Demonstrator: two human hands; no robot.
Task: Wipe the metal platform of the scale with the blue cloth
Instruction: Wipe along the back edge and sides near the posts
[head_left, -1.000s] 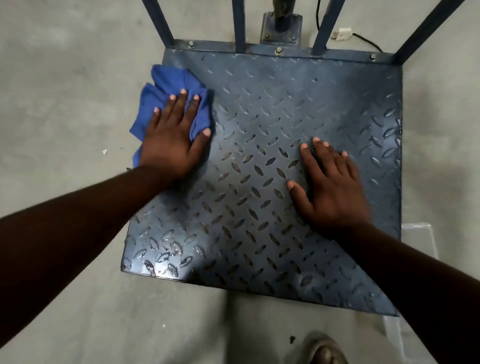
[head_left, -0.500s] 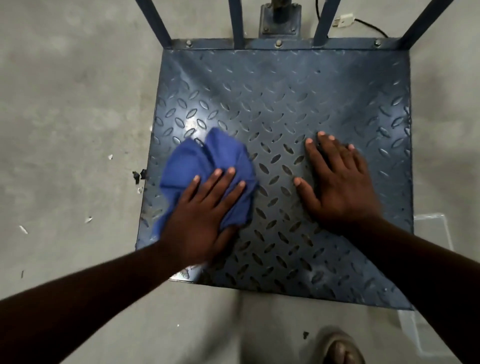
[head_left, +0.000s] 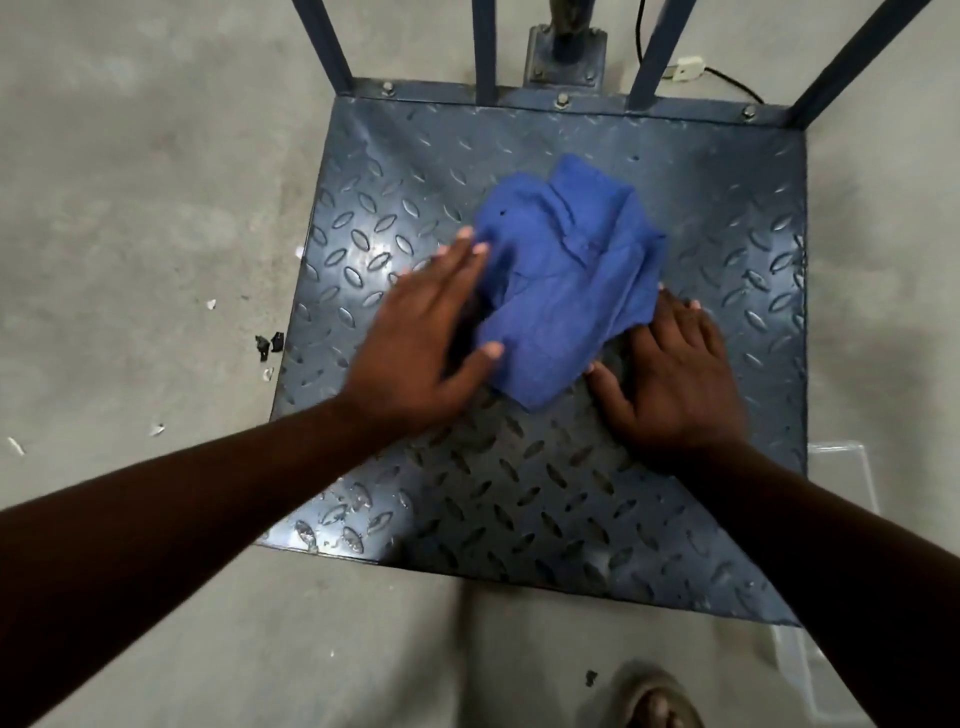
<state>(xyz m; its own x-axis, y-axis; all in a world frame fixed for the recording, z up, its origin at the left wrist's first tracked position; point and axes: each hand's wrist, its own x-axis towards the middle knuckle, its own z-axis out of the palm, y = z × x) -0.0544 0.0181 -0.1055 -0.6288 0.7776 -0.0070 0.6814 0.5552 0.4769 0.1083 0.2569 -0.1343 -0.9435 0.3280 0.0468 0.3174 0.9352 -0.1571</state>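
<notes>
The scale's metal platform (head_left: 545, 509) is a dark blue tread plate lying on the concrete floor. A crumpled blue cloth (head_left: 566, 275) lies bunched at its middle. My left hand (head_left: 426, 343) is at the cloth's left edge with straight fingers, the thumb touching the cloth; it is a little blurred. My right hand (head_left: 675, 384) lies flat on the platform just right of the cloth, whose right edge drapes over the fingertips.
Blue upright bars (head_left: 324, 47) and a bolted post base (head_left: 566, 49) rise along the platform's far edge, with a white plug and cable (head_left: 685, 70) behind. Small debris (head_left: 270, 345) lies on the floor at left. A clear plastic container (head_left: 841, 488) sits at right. A sandalled foot (head_left: 657, 701) is below.
The cloth has travelled from the platform's far left corner, down the left side, to the middle. My left hand now sits beside it rather than on top. My right hand stayed planted.
</notes>
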